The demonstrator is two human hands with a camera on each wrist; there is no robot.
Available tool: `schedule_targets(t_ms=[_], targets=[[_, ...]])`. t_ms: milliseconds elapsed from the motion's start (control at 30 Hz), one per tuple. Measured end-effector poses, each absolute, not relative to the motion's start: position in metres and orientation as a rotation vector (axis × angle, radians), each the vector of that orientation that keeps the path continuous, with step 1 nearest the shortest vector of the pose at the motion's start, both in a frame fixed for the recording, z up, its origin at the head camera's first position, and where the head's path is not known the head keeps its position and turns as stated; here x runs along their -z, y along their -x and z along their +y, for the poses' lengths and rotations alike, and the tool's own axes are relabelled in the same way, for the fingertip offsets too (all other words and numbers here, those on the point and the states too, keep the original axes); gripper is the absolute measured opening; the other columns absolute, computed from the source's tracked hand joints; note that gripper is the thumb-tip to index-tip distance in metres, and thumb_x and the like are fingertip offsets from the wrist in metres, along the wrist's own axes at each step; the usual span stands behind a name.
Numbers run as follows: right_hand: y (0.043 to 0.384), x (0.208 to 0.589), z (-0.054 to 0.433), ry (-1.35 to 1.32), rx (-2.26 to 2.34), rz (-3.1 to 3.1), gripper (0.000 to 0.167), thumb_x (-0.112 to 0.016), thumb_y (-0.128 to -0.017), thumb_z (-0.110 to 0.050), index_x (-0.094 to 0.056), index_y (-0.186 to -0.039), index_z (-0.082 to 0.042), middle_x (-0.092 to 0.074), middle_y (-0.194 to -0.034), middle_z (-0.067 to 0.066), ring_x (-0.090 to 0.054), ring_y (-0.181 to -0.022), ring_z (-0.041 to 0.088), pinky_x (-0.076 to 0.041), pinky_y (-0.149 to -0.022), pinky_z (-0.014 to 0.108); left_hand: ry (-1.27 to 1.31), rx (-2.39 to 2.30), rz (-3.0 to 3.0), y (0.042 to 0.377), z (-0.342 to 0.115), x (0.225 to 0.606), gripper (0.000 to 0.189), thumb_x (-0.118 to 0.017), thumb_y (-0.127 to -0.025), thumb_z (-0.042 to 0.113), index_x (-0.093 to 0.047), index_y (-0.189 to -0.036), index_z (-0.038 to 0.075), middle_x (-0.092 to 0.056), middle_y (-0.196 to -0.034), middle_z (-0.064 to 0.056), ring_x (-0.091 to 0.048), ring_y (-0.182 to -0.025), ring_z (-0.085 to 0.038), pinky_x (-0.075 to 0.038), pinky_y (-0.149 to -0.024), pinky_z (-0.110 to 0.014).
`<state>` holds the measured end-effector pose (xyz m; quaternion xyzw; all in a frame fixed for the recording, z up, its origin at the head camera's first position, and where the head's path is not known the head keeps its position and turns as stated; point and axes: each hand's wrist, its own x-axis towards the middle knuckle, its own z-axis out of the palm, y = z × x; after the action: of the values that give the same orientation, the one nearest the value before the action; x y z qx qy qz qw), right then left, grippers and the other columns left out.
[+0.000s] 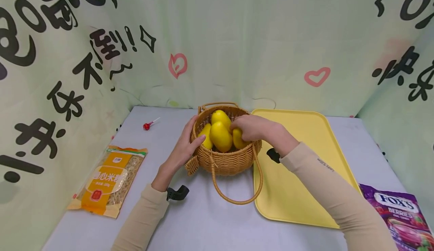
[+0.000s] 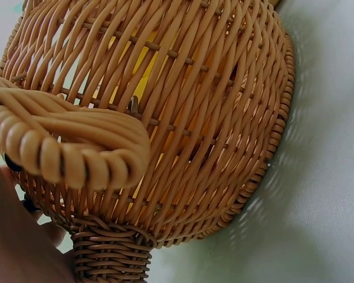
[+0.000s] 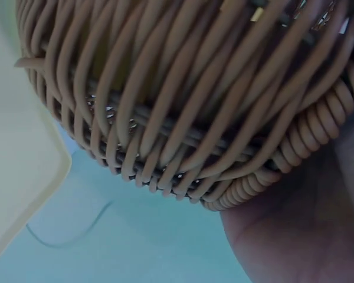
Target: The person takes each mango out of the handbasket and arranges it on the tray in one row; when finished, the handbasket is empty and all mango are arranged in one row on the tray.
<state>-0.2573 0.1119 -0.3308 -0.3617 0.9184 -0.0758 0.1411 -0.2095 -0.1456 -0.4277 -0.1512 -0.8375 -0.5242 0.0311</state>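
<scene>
A round wicker basket (image 1: 225, 164) stands upright on the table with several yellow mangoes (image 1: 221, 136) in it. My left hand (image 1: 183, 142) holds the basket's left side, thumb at the rim and fingers along the outer wall. In the left wrist view the woven wall (image 2: 212, 118) fills most of the picture. My right hand (image 1: 254, 127) reaches over the right rim and grips a mango (image 1: 239, 139) there; its fingertips are hidden inside the basket. From the right wrist, the palm (image 3: 301, 230) shows close against the basket's rim (image 3: 312, 138).
A yellow tray (image 1: 305, 190) lies right of the basket, under my right forearm. The basket's front handle (image 1: 237, 202) hangs down toward me. At left are a bag of grain-like food (image 1: 110, 181) and a red lollipop (image 1: 147, 126). A purple Fox's bag (image 1: 400, 217) lies at right.
</scene>
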Motion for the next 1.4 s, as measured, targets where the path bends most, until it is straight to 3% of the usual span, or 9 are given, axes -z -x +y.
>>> schedule_targets(t_ms=[333, 533, 967, 1233, 1400], targets=[[0.257, 0.331, 0.113, 1.062, 0.25, 2.636, 0.05, -0.055, -0.075, 0.013, -0.071, -0.113, -0.013, -0.068, -0.109, 0.004, -0.055, -0.094, 0.021, -0.048, -0.085, 0.036, 0.455, 1.619, -2.585, 0.209, -0.145, 0.427, 0.076, -0.053, -0.095, 0.05, -0.014, -0.158, 0.038, -0.014, -0.167, 0.007, -0.017, -0.154, -0.024, -0.02, -0.121, -0.059], [0.252, 0.325, 0.112, 1.104, 0.25, 2.668, 0.049, -0.055, -0.077, 0.013, -0.07, -0.118, -0.009, -0.068, -0.116, 0.009, -0.059, -0.102, 0.024, -0.051, -0.093, 0.04, 0.461, 1.616, -2.579, 0.209, -0.145, 0.428, 0.076, -0.053, -0.095, 0.05, -0.014, -0.159, 0.035, -0.014, -0.167, 0.007, -0.017, -0.154, -0.024, -0.02, -0.122, -0.058], [0.237, 0.293, 0.113, 1.146, 0.314, 2.763, 0.052, -0.059, -0.078, 0.01, -0.065, -0.128, -0.004, -0.065, -0.122, 0.012, -0.061, -0.109, 0.027, -0.052, -0.095, 0.042, 0.468, 1.612, -2.574, 0.21, -0.144, 0.429, 0.075, -0.052, -0.094, 0.051, -0.014, -0.158, 0.038, -0.014, -0.167, 0.006, -0.017, -0.154, -0.023, -0.02, -0.122, -0.057], [0.234, 0.271, 0.124, 1.118, 0.341, 2.861, 0.048, -0.064, -0.081, 0.003, -0.066, -0.126, -0.013, -0.064, -0.122, 0.006, -0.06, -0.104, 0.024, -0.053, -0.089, 0.04, 0.472, 1.618, -2.571, 0.21, -0.144, 0.43, 0.075, -0.052, -0.095, 0.05, -0.014, -0.158, 0.038, -0.014, -0.167, 0.005, -0.018, -0.154, -0.024, -0.021, -0.121, -0.058], [0.236, 0.264, 0.138, 1.115, 0.445, 2.902, 0.046, -0.068, -0.081, 0.002, -0.065, -0.126, -0.008, -0.063, -0.123, 0.008, -0.059, -0.111, 0.027, -0.051, -0.096, 0.043, 0.459, 1.622, -2.571, 0.209, -0.144, 0.43, 0.074, -0.052, -0.095, 0.049, -0.014, -0.158, 0.039, -0.014, -0.167, 0.007, -0.017, -0.154, -0.023, -0.021, -0.121, -0.058]])
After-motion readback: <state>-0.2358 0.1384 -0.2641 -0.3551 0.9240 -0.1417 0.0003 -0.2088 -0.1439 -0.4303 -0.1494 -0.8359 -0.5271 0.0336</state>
